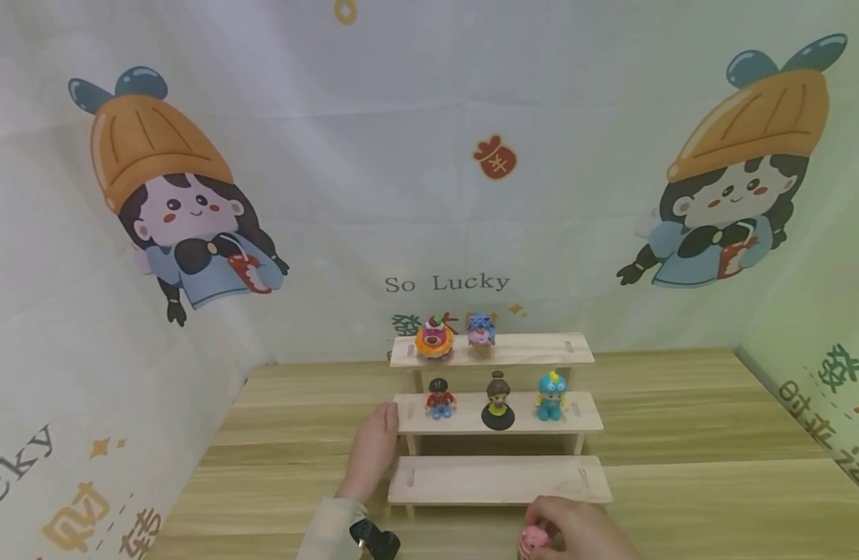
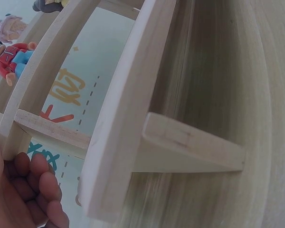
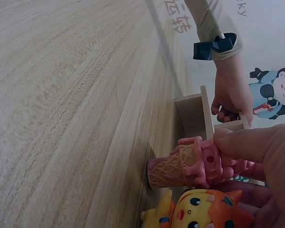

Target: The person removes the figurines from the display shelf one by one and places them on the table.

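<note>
My left hand [image 1: 375, 449] holds the left end of the middle board of a three-step wooden display shelf [image 1: 499, 478]; in the left wrist view its fingers [image 2: 38, 178] curl at the board's end. In front of the lowest step, my right hand [image 1: 576, 529] pinches a pink ice-cream-cone figurine [image 3: 194, 166], the thumb across its pink top. The waffle cone lies sideways in the right wrist view. Right beside it is a yellow and orange figurine [image 3: 199, 209]; whether the hand also holds this one, I cannot tell.
On the middle step stand a red-jacketed figurine [image 1: 440, 400], a bun-haired figurine [image 1: 497, 400] and a teal figurine [image 1: 551, 397]. The top step bears an orange-ringed figurine [image 1: 434, 338] and a blue figurine [image 1: 481, 334]. A printed cloth [image 1: 429, 194] surrounds the wooden table [image 1: 296, 412].
</note>
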The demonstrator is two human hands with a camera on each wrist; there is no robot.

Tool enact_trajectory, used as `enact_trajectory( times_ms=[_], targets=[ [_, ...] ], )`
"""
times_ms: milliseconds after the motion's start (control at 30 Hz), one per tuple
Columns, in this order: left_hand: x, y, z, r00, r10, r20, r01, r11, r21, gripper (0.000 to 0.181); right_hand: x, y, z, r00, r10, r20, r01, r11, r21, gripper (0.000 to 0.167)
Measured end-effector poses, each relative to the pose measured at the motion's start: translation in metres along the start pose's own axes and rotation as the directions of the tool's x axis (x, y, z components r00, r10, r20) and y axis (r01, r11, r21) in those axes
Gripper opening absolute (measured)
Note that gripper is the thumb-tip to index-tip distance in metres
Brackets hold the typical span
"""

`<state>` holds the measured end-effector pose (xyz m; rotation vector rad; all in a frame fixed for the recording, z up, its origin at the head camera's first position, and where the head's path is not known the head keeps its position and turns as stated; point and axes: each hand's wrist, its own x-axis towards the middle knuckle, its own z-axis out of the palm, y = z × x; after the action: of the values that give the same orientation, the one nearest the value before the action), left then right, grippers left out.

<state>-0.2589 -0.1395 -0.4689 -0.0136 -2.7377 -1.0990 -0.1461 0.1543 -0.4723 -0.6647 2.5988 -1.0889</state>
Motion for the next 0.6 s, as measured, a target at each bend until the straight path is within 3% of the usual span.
enact_trajectory(
  times_ms=[600],
  targets=[
    [0.0,-0.0001,0.0006,1.0,0.0,-0.001,0.0,1.0,-0.015,0.037,0.0017,0.0041,-0.003,0.996,-0.088,-0.019,0.087,0.994,-0.067,0.026]
  ],
)
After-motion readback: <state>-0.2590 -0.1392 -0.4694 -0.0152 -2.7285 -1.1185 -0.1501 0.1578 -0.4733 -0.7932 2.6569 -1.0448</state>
